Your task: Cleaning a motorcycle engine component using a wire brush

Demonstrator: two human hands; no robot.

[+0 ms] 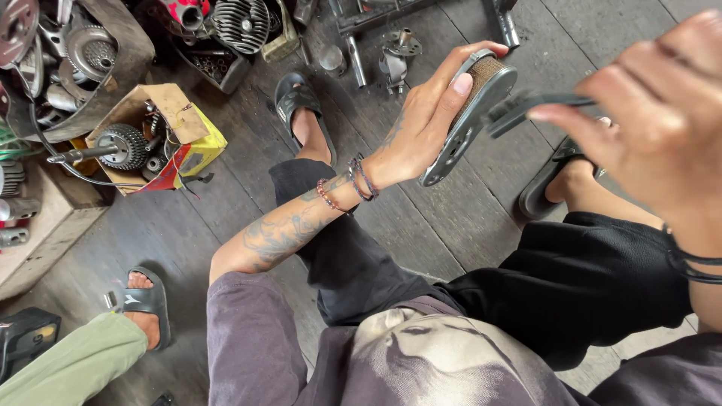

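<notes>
In the head view, the person is sitting low over a dark, worn plank floor [451,218], knees apart in black trousers, both feet in black sandals. The left hand [425,124] is reaching out over the floor with its fingers wrapped shut around a grey metal brake shoe [474,120], thumb lying along the shoe's face and the brownish lining showing at the top edge. The right hand [662,113] is looming close to the camera at the right edge, blurred, its fingers pinching together on a dark flat metal tool [526,105] whose end is touching the brake shoe's rim. Bead bracelets are circling the left wrist, and a tattoo is running along the forearm.

The floor is carrying clutter along its far and left edges. An open cardboard box [169,101] near the left side is holding a toothed metal drum and shaft. A finned engine cylinder [241,22] is lying at the far edge, with loose metal parts beside it. A wooden crate of greasy parts is filling the far left corner. At the near left corner, another person's leg in a green trouser [75,365] and a black sandal is resting on the planks.
</notes>
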